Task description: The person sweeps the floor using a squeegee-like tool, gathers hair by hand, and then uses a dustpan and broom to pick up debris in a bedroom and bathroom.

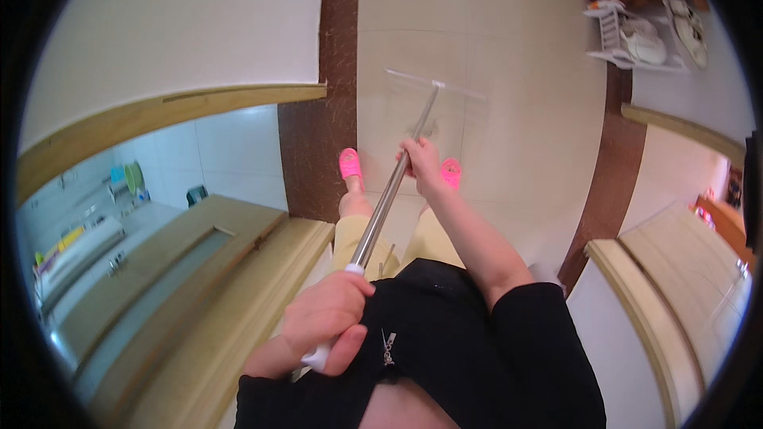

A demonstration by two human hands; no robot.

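My left hand (326,317) is wrapped around the white grip (355,269) at the top end of a long-handled floor squeegee or flat mop. Further down, my right hand (422,162) grasps its metal pole (381,214). The pole slants away from my body to a wide, thin, pale head (438,84) on the beige tiled floor (524,149). Motion blurs that head, so its exact kind is unclear. A small greyish patch (424,127) shows on the tile near the pole, just beyond my right hand.
My feet wear pink slippers (349,162). Dark brown border strips (310,161) edge the floor. To the left, a wooden door (173,286) stands at a tiled room; another door (673,286) is on the right. White shoes (642,42) sit on a rack (609,30) at upper right.
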